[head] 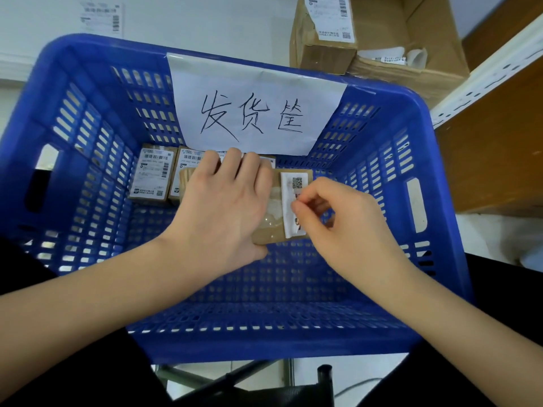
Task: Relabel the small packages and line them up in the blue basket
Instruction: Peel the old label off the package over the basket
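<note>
Head view. A blue basket (382,160) with slotted walls is seen from above, filling most of the frame. A white paper sign (255,104) with handwritten characters is fixed to the far wall at 12 o'clock. Over the middle of the basket, a small brown cardboard package (273,227) is held by the left hand (223,207): the fingers (238,163) are curled over its far edge and the thumb is set against its near edge, so that the package is gripped across its width. A white label (289,198) bearing a QR code is seen on the right part of the package, with clear tape to its left. The label's edge is pinched by the right hand (346,221) between thumb and fingertips, the remaining fingers being curled in.

On the basket floor, toward 11 o'clock of the held package, two labelled packages are lined up against the far wall: the left labelled package (152,176) and, touching it on the right, a second labelled package (183,171), partly hidden by the left hand. A further package edge (269,160) is visible behind the fingertips; its label cannot be made out.

Outside the basket, at 1 o'clock, an open cardboard carton (411,33) with a shipping label is seen. A sheet of printed labels (101,17) lies on the white worktop at 11 o'clock.
</note>
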`<state>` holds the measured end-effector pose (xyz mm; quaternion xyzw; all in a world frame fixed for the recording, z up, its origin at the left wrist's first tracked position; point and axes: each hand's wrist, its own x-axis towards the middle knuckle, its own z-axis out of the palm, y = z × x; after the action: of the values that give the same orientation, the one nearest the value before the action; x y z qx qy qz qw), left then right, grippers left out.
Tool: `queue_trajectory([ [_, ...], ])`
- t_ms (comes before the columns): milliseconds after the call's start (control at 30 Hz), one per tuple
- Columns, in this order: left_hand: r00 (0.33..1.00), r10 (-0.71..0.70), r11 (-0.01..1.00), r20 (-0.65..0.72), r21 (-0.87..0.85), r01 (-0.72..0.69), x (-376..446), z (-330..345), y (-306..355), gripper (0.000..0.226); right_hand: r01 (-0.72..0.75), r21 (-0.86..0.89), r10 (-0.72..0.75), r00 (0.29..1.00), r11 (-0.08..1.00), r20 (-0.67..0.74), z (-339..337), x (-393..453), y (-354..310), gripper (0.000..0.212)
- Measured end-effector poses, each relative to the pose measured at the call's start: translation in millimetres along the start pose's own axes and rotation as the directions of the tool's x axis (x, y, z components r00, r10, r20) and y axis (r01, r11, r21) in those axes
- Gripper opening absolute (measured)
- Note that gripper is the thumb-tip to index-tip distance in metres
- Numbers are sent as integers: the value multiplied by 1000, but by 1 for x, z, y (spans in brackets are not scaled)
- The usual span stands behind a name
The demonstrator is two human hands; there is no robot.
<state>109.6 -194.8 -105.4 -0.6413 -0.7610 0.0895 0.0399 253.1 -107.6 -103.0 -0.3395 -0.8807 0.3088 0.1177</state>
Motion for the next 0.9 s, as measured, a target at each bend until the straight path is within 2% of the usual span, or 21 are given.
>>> queue_trajectory([
  [100,1000,0,1000,0,-7,0,0,-1,0,86,-161,238,151,987,958,59,-4,2,-3,12],
  [200,1000,-3,1000,4,-18,3,1,-2,0,84,-272,340,251,962,900,107,-1,2,-5,15],
  [567,999,-39,992,3,-120,39,0,-3,-1,90,-300,362,279,954,883,110,-13,9,-1,9],
  [767,999,-39,987,-25,-159,35,0,-6,-3,89,-284,393,262,959,875,109,-27,13,1,18],
  [900,999,-41,985,-36,-170,35,1,-7,-4,89,-318,408,293,948,856,125,-35,12,1,13],
])
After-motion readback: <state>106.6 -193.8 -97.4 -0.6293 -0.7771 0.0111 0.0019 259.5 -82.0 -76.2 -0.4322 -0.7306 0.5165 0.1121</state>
